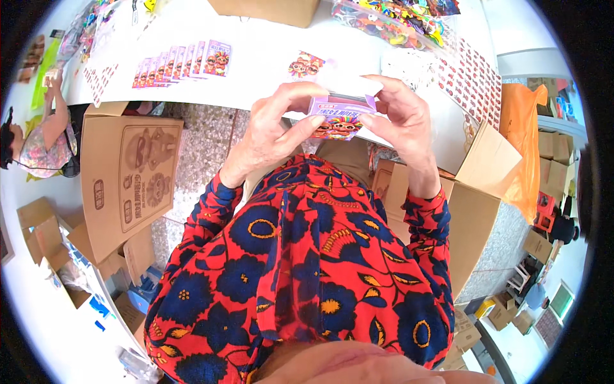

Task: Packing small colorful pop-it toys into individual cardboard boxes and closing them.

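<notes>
A small purple carton (342, 120), printed with colourful cartoon figures, is held over the near edge of the white table (256, 89). My left hand (272, 128) grips its left side, with the thumb on the front face. From the right, my right hand (403, 118) holds the same carton, thumb also on the front. Its top looks open, with a pale flap standing up between my hands. What is inside cannot be made out. Just beyond lies a printed picture piece (307, 65). Several similar purple cartons (217, 59) stand in an overlapping row to the left.
A clear bin (390, 32) of colourful small items sits at the back right, near sticker sheets (470, 83). Large cardboard boxes stand left (131, 173) and right (473, 217) of me. An orange bag (521, 147) hangs at right. Another person (48, 141) works at far left.
</notes>
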Available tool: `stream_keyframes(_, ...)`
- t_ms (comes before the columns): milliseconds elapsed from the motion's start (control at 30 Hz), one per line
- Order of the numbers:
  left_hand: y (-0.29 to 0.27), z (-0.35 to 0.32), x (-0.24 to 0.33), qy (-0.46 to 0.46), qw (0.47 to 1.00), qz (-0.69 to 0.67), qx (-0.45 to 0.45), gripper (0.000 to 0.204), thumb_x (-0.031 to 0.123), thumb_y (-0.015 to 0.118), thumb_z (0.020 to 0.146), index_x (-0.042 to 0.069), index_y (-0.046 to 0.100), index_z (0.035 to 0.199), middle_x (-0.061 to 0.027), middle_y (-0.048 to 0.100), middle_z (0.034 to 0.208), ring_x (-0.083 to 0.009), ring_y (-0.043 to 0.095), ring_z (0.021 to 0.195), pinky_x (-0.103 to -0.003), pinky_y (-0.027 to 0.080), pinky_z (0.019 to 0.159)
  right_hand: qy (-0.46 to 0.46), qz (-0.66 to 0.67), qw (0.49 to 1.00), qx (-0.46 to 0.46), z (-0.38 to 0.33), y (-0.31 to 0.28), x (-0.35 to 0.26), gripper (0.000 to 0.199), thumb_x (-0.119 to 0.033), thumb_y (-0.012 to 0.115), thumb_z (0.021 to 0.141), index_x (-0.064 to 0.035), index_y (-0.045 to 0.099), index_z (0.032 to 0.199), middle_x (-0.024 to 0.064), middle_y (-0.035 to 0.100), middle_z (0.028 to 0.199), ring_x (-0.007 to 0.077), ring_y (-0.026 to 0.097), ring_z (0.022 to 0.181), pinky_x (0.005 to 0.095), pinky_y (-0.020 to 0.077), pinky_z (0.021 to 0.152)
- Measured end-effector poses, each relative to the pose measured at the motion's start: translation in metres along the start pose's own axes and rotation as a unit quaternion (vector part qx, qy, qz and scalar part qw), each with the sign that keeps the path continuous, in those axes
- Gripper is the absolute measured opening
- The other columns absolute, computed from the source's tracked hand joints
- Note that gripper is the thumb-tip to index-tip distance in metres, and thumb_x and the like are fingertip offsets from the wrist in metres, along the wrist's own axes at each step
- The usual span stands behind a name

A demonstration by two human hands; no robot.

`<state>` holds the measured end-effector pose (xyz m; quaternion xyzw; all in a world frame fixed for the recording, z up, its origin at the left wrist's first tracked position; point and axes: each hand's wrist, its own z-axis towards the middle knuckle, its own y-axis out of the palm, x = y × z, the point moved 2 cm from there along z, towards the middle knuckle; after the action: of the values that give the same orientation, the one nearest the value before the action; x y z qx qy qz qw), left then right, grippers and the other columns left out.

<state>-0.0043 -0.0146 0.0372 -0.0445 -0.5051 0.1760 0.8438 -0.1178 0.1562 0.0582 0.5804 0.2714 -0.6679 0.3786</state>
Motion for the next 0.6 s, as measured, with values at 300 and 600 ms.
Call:
stream_keyframes(300, -0.003, 0.009, 0.010, -0.100, 0.993, -0.043, 0.038, 0.039, 0.002, 0.066, 0.081, -0.001, 0.051, 0.117, -0.0137, 0.065, 0.096, -0.0177, 0.064, 0.087, -0.031, 0.053, 0.077, -0.005, 0.003, 1.000, 0.014, 0.001, 0.006, -0.001, 0.044, 0.007, 0.061, 0.081, 0.0020, 0.050, 0.123, 0.0099, 0.060, 0.112, 0.0158, 0.057, 0.102, 0.0316, 0.0472, 0.088)
stream_keyframes(600, 0.000, 0.001, 0.006, -0.187, 0.970, -0.137, 0.070, 0.036, 0.005, 0.066, 0.083, 0.000, 0.053, 0.116, -0.0109, 0.065, 0.093, -0.0139, 0.064, 0.083, -0.027, 0.054, 0.072, -0.006, -0.019, 0.999, 0.025, -0.002, 0.010, 0.009, 0.031, 0.006, 0.058, 0.084, 0.0021, 0.058, 0.114, 0.0140, 0.061, 0.112, 0.0160, 0.059, 0.100, 0.0284, 0.0483, 0.086)
